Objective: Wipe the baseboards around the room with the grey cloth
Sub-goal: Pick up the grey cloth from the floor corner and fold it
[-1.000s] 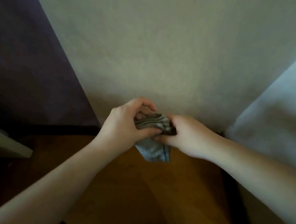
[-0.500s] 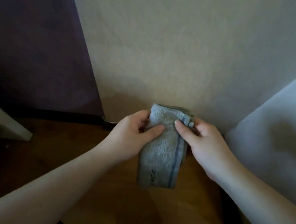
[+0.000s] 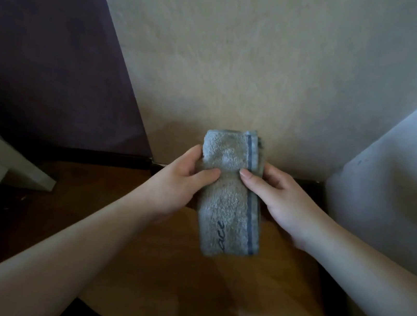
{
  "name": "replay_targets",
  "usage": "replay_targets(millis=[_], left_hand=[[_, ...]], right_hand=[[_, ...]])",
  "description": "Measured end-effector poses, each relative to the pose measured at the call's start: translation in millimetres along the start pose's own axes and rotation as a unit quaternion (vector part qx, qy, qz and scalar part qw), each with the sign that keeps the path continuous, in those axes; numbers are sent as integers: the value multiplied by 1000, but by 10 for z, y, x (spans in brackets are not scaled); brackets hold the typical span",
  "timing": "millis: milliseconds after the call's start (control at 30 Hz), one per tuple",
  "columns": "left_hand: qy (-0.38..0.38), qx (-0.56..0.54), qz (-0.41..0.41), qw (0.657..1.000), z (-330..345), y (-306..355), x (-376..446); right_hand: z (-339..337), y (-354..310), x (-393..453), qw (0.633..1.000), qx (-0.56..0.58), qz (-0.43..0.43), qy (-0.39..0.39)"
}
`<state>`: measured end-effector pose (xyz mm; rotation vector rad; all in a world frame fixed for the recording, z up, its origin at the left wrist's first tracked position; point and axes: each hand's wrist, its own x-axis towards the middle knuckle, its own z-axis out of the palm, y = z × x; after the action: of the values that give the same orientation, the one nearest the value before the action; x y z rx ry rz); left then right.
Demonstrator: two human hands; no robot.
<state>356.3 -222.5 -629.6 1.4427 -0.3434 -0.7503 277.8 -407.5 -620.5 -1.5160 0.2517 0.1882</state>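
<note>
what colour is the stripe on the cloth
Blue, running lengthwise near the right edge of the grey cloth; head view.

The only writing that can be read stands on the grey cloth (image 3: 228,196), near its lower end, in the lower middle of the frame. It is dark cursive stitching running along the length of the cloth, beside its blue stripe. The letters "ace" can be made out; whatever precedes them is hidden in the fold. No other text, number or sign shows anywhere in the frame.
</note>
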Motion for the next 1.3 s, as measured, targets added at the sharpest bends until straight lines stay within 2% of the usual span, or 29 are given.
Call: replay_targets(millis=[200,333,467,600,667,767,867,1000,1100,1233,1300], left_hand=[[12,-14,29,999,-25,44,-18],[-14,-78,20,997,-47,39,13],[-45,-130,28,990,-89,31,45],[-13,-129,62,990,-89,50,81],[-22,-136,54,989,-103,52,95],[-46,-154,-1,987,-108,82,124],[-39,-119,-3,992,-116,66,163],[-78,-92,17,993,-208,16,125],[-72,-83,43,993,-234,36,127],[-74,20,84,993,-216,19,129],[-61,85,100,989,-207,18,137]], right_hand=[[-26,0,1,999,-28,-25,17],[-80,6,48,995,-47,-79,39],[-106,-33,82,994,29,-99,-25],[-85,-93,146,993,26,-106,-44],[-94,-70,185,993,15,-104,-49],[-126,-19,249,995,23,-81,-49],[-131,21,273,994,49,-69,-73],[-98,58,275,988,102,-62,-102],[-83,33,289,985,152,-24,-76],[-18,22,277,997,16,20,-78],[-31,24,281,997,1,30,-77]])
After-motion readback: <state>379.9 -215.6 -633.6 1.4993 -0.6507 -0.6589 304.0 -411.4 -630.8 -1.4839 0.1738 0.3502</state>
